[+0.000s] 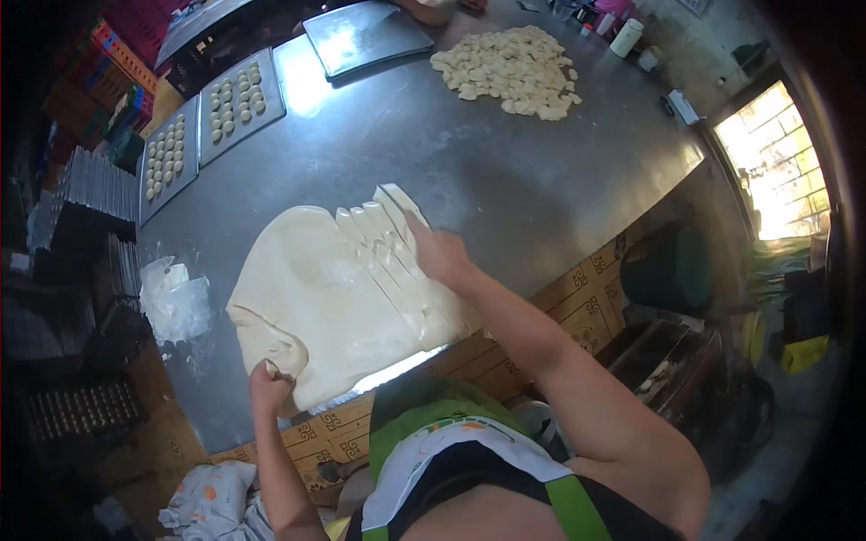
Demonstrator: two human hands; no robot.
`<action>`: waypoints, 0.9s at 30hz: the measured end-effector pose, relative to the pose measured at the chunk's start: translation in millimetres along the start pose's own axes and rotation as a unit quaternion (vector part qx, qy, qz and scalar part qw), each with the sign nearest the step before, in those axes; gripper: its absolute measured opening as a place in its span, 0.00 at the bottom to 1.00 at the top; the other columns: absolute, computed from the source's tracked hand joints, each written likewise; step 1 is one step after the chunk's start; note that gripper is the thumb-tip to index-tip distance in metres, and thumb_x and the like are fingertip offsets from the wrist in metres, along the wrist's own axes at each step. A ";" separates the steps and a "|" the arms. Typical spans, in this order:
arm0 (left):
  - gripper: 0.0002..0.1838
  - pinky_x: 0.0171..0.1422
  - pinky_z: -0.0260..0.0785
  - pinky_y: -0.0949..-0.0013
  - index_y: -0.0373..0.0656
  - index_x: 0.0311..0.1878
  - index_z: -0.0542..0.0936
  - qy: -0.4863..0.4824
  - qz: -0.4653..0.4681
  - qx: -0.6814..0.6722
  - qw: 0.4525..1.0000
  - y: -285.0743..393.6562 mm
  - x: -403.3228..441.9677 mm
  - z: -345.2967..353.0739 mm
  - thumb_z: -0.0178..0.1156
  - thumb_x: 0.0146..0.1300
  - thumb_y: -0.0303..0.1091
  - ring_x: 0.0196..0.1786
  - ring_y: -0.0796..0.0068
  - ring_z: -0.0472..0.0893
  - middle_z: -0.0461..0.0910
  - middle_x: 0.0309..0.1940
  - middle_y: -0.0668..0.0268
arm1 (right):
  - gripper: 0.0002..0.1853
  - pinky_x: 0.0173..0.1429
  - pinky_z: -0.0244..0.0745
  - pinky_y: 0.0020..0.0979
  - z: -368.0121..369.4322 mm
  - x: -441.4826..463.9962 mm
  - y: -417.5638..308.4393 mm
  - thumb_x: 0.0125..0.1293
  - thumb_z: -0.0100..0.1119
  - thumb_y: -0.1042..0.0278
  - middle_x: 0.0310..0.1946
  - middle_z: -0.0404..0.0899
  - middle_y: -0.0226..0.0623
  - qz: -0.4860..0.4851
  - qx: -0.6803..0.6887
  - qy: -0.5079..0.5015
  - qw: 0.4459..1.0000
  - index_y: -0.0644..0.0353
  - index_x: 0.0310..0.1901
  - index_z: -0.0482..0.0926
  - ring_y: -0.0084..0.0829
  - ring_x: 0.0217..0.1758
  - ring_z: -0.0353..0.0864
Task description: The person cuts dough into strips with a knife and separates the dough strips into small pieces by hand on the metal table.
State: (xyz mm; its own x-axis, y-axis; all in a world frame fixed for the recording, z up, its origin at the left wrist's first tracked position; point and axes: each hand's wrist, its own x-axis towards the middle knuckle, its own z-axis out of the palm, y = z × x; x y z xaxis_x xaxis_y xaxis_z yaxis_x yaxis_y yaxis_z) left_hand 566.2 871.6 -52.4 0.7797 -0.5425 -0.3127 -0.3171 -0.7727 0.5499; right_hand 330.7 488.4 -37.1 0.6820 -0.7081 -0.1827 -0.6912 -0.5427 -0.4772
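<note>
My L hand [271,386] is curled, pinching the big, flat, creamy-white dough sheet [298,261] on the shiny grey metal table [361,149]. My R hand [442,256], part-curled, is at its long cut strips [390,273]; can't tell if it's got a cutter. Prob. cutting step; next slice needs a straight, steady push.
</note>
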 end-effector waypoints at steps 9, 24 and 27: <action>0.11 0.39 0.73 0.61 0.38 0.33 0.78 -0.038 0.001 -0.003 0.999 5.9 -3.0 -10.1 0.66 0.44 0.28 0.31 0.62 0.81 0.81 0.27 0.57 | 0.40 0.44 0.78 0.48 -10.5 -95.7 21.3 0.63 0.45 0.74 0.34 0.84 0.52 0.039 -0.064 -0.112 0.991 0.45 0.78 0.50 0.49 0.38 0.86; 0.19 0.48 0.75 0.61 0.35 0.45 0.79 0.013 0.052 0.169 0.984 2.0 2.1 -2.1 0.69 0.50 0.33 0.44 0.67 0.83 0.84 0.40 0.53 | 0.41 0.39 0.77 0.48 27.5 -275.3 97.1 0.63 0.50 0.71 0.33 0.84 0.50 0.012 -0.011 -0.073 0.997 0.43 0.79 0.50 0.47 0.35 0.85; 0.18 0.49 0.73 0.61 0.35 0.45 0.77 0.103 0.081 0.023 0.991 13.2 -31.4 14.3 0.68 0.54 0.34 0.42 0.61 0.82 0.82 0.40 0.52 | 0.41 0.34 0.76 0.47 68.7 -375.2 164.1 0.66 0.55 0.59 0.27 0.82 0.49 0.016 -0.075 -0.167 0.983 0.35 0.79 0.49 0.47 0.30 0.84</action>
State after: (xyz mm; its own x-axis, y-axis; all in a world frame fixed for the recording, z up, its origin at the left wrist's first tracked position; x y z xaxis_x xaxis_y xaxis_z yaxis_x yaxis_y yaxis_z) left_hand 529.8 873.7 -46.4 0.8087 -0.5857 -0.0551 -0.4683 -0.6975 0.5424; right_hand -22.2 696.1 -106.0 0.6822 -0.5512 -0.4804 -0.7241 -0.6007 -0.3390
